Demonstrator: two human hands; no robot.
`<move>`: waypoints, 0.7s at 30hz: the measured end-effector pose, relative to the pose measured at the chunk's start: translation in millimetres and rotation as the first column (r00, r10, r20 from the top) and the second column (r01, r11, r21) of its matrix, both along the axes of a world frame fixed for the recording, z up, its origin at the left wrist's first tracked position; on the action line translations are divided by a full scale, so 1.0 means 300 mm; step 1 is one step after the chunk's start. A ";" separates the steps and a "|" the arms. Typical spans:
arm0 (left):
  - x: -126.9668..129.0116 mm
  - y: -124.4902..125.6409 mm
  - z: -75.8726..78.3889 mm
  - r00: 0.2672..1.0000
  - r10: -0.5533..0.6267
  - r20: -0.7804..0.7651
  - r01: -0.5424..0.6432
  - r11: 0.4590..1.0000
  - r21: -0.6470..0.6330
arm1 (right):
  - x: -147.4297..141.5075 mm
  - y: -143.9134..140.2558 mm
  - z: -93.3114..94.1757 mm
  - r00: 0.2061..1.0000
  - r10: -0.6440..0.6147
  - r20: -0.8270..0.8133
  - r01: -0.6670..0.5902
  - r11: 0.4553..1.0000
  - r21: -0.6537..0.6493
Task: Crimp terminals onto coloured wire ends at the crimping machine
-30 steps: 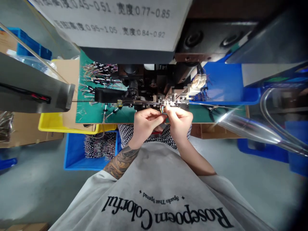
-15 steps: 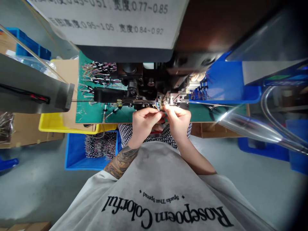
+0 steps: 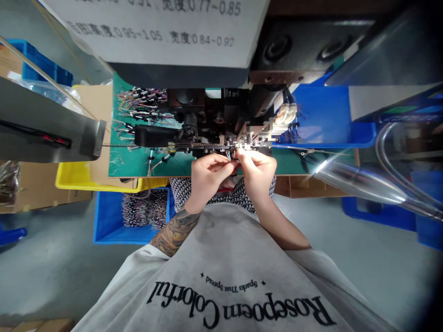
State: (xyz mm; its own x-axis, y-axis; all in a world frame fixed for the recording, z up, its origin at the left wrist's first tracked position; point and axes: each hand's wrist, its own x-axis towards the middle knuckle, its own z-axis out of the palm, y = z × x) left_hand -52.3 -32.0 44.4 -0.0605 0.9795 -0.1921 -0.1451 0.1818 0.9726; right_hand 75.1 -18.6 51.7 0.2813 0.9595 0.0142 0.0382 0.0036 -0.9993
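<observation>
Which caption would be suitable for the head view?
Left hand pinching thin coloured wires, right hand close beside it, at a crimping machine.

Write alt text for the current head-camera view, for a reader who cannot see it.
A person's left hand pinches thin coloured wires beside the right hand, both at the front of a dark machine on a green table. Wire bundles lie in a blue bin at lower left.

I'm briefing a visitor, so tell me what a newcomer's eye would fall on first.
Probably the large white sheet with black print at the top, left of centre. Next, the bare left hand, pinching thin coloured wires, and the bare right hand close beside it, at the front of the black metal machine. Below, the light grey cloth T-shirt shows big black lettering upside down.
</observation>
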 end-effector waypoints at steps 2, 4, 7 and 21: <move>0.000 0.001 -0.004 1.000 0.009 -0.008 -0.009 1.000 -0.001 | -0.002 0.001 -0.001 1.000 -0.002 0.003 0.001 1.000 0.006; 0.000 0.002 -0.009 1.000 0.021 -0.008 -0.021 1.000 -0.005 | -0.003 0.000 -0.006 1.000 -0.008 -0.010 0.008 1.000 0.005; -0.002 0.004 -0.014 0.999 0.039 -0.018 -0.039 0.999 0.005 | -0.004 -0.005 -0.015 0.999 0.008 -0.033 -0.008 1.000 -0.012; 0.001 0.003 0.005 0.998 0.013 -0.060 -0.011 1.000 0.028 | -0.004 0.005 0.020 0.998 0.061 0.002 -0.060 0.998 -0.014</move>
